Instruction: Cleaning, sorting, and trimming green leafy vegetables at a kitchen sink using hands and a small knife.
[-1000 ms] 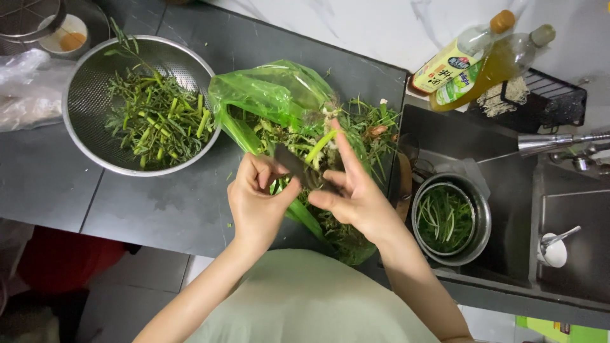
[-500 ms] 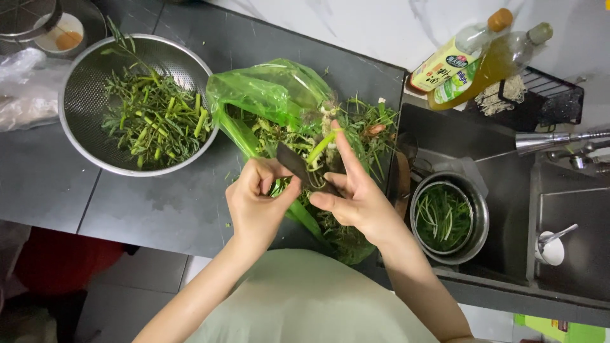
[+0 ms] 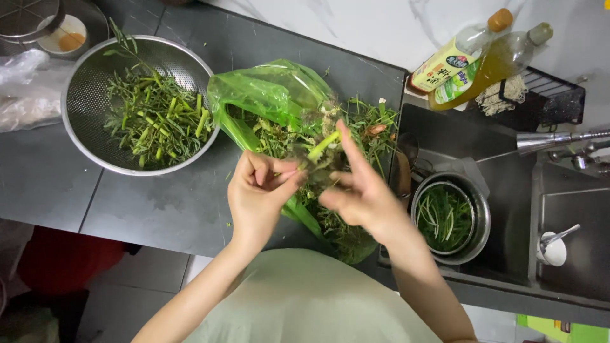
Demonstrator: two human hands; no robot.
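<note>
The left hand [image 3: 257, 194] pinches a thin green stem [image 3: 298, 170] between thumb and fingertips, just above the green bag [image 3: 267, 95] of trimmings on the desk [image 3: 159, 203]. The right hand [image 3: 362, 194] is blurred; its fingers look spread, with a pale-green stem piece [image 3: 323, 145] near its raised finger, and I cannot tell whether it has a grip on anything. To do this picking well, keep the pinch close to the break point, so the tender part snaps cleanly and the tough end falls over the bag. Working low above the bag keeps scraps off the desk. Picked pieces lie in the colander [image 3: 82, 133] to the left; more greens sit in the pot [image 3: 478, 235] by the sink.
</note>
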